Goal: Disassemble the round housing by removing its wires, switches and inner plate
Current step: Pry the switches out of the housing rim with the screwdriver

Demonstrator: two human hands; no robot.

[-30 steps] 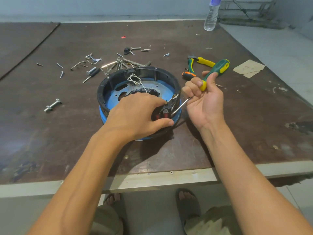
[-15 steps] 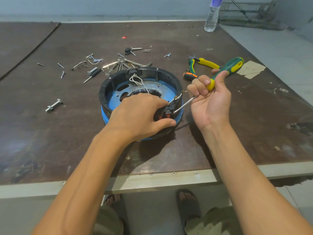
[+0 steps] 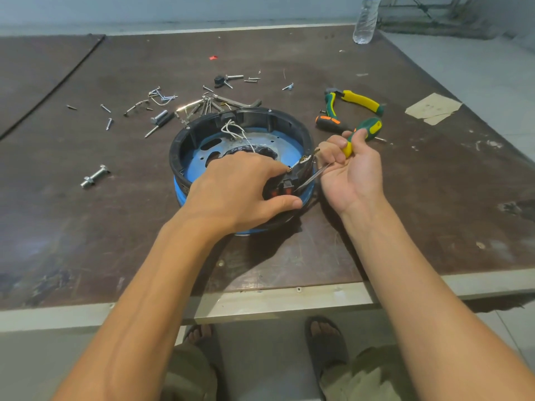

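Sitting in the middle of the brown surface (image 3: 405,204) is the round housing (image 3: 199,134), black on its wall and blue low down. The left hand (image 3: 240,192) holds its near edge, with the thumb on the outside and the fingers curled over the top. Just beside that thumb are the red switches (image 3: 285,188). The right hand (image 3: 350,172) grips a green and yellow screwdriver (image 3: 364,130), and its metal tip points down at the switches. White wires (image 3: 234,131) curl up over the blue inner plate (image 3: 285,146). Behind the housing lie lots of loose screws (image 3: 202,104). Pliers (image 3: 359,101) lie off to the right, and a water bottle (image 3: 366,21) stands at the far edge.
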